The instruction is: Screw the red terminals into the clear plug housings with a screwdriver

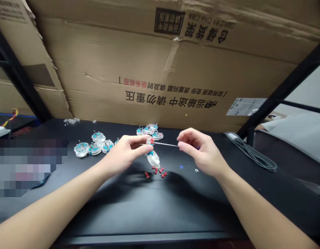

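Note:
My left hand [126,149] pinches a small clear plastic part with teal and red pieces [150,141] between thumb and fingers. In my right hand [201,148] is a screwdriver [165,144], its thin metal shaft pointing left with the tip at the red piece. A bit of purple handle shows under the fingers; the rest is hidden. Just below the left fingertips is a translucent white shell [153,160]; whether it joins the held part I cannot tell. Several small red pieces [156,170] lie on the black table [149,214] beneath the hands.
Several clear and teal round plastic assemblies with metal prongs [95,148] sit at the left. A further cluster [149,129] stands at the back. Cardboard [149,62] walls off the rear. A coiled grey cable [253,154] lies right, and a blue dot [181,167] near the middle.

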`<state>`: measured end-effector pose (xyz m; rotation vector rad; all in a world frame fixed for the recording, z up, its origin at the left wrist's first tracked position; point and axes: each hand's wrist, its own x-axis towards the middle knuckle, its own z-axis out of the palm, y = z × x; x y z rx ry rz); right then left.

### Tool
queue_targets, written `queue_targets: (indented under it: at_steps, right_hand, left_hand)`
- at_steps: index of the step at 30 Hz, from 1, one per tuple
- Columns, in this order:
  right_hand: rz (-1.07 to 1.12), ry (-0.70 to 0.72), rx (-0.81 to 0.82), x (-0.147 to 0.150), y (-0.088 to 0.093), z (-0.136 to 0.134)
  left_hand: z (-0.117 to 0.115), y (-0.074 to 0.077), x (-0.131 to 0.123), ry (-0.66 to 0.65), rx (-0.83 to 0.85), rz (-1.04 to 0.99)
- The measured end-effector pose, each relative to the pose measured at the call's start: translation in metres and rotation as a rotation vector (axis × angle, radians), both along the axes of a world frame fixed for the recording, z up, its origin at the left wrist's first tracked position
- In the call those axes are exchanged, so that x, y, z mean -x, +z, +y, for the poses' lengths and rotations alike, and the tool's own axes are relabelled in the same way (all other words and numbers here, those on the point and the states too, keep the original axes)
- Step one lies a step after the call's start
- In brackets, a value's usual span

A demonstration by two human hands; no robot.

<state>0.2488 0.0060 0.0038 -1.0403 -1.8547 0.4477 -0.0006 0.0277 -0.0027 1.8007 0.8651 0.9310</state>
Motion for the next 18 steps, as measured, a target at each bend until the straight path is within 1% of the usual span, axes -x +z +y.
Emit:
queue_targets:
  at_steps: [1,3,6,7,9,12,14,16,18]
  right_hand:
    - [0.085,0.055,0.098,-0.001,0.0,0.001]
    - [0.207,0.111,0.22,-0.001,-0.002,0.003]
    - [0.265,0.088,0.277,0.0,-0.004,0.002]
    - [0.267,0.081,0.259,0.0,-0.004,0.001]
    - [0.276,0.058,0.154,0.001,-0.003,-0.001]
    - [0.26,0.02,-0.063,0.0,0.0,-0.005]
    - [0.216,0.019,-0.157,-0.002,0.001,-0.007]
    - [0.18,0.032,-0.16,-0.005,0.002,-0.007]
    - [0.176,0.044,-0.102,-0.006,0.001,-0.006]
  left_hand:
    - [0.0,0.002,0.002,0.007,-0.042,-0.012]
    - [-0.002,0.005,0.005,0.007,-0.125,-0.018]
    - [-0.005,0.008,0.006,0.007,-0.257,-0.001]
    - [-0.007,0.008,0.006,0.011,-0.293,0.007]
    - [-0.008,0.008,0.005,0.027,-0.34,0.023]
    - [-0.009,0.008,0.004,0.038,-0.326,0.04]
    - [-0.01,0.008,0.004,0.028,-0.303,0.035]
    - [-0.01,0.008,0.003,0.023,-0.3,0.016]
    - [-0.011,0.008,0.003,0.034,-0.311,-0.001]
